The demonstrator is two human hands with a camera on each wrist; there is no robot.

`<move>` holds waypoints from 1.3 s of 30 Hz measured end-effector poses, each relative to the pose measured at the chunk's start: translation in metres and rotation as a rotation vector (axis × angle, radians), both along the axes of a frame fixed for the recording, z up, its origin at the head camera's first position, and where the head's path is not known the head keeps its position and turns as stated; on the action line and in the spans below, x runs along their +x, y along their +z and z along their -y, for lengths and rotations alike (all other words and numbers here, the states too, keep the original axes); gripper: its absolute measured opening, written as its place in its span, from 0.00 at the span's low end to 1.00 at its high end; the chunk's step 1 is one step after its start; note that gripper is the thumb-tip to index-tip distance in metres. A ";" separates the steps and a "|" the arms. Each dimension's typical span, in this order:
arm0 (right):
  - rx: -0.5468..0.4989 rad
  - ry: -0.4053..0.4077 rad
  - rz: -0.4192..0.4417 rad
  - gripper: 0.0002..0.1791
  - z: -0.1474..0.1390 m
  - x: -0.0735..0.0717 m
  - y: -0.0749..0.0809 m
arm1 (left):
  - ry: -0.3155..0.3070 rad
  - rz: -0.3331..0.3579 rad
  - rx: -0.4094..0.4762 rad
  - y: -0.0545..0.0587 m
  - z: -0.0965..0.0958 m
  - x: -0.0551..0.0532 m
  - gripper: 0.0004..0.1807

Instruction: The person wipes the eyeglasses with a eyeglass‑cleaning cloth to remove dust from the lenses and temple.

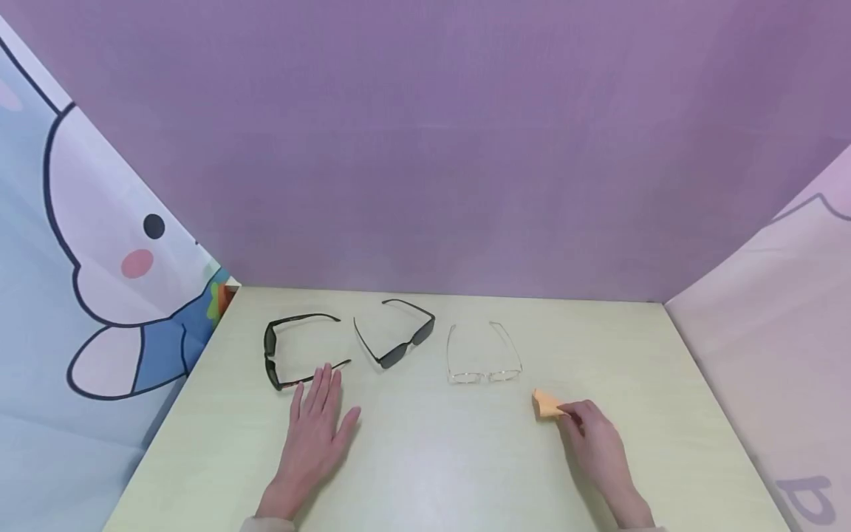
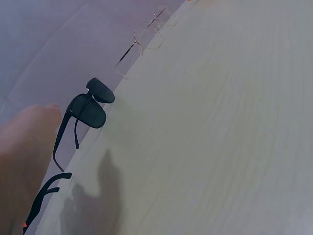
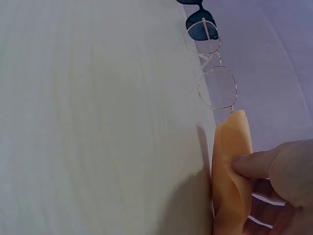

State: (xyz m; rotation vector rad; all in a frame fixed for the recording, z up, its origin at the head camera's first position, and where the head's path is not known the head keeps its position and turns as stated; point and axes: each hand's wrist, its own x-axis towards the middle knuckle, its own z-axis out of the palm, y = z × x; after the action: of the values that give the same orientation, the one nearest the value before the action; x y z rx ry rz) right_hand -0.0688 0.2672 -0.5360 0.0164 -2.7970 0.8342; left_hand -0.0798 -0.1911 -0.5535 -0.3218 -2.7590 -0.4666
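Note:
My right hand (image 1: 596, 448) pinches a folded orange cloth (image 1: 547, 404) between thumb and fingers at the right of the table; the right wrist view shows the thumb pressed on the cloth (image 3: 231, 171). With straight fingers spread, my left hand (image 1: 311, 447) lies palm down by the lower temple of the black sunglasses (image 1: 270, 355) at the left. Its fingertips overlap that temple in the head view; whether they touch it I cannot tell. Dark-lensed sunglasses (image 1: 407, 344) lie unfolded in the middle. Thin wire-framed clear glasses (image 1: 484, 376) rest unfolded to their right, nearest the cloth.
The pale wooden table (image 1: 425, 458) ends at a purple backdrop (image 1: 439, 148) behind the glasses. A printed cartoon curtain (image 1: 106, 244) hangs along the left side, and a pale pink curtain (image 1: 778, 332) along the right.

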 end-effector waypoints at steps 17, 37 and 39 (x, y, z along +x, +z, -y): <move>-0.149 0.017 -0.223 0.11 0.005 0.001 0.013 | -0.192 -0.184 0.076 0.014 -0.041 -0.027 0.33; -0.215 0.053 -0.251 0.13 0.009 0.002 0.014 | -0.379 -0.022 -0.013 0.028 -0.121 -0.048 0.25; -0.220 0.051 -0.257 0.13 0.010 0.002 0.014 | -0.366 -0.017 -0.012 0.027 -0.124 -0.052 0.25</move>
State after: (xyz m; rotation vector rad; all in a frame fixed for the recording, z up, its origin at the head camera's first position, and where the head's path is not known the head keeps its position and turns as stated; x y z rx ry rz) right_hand -0.0669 0.2575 -0.5219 0.1491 -2.4635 1.0659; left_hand -0.1314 -0.0675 -0.5266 -0.8362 -2.6902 -0.5314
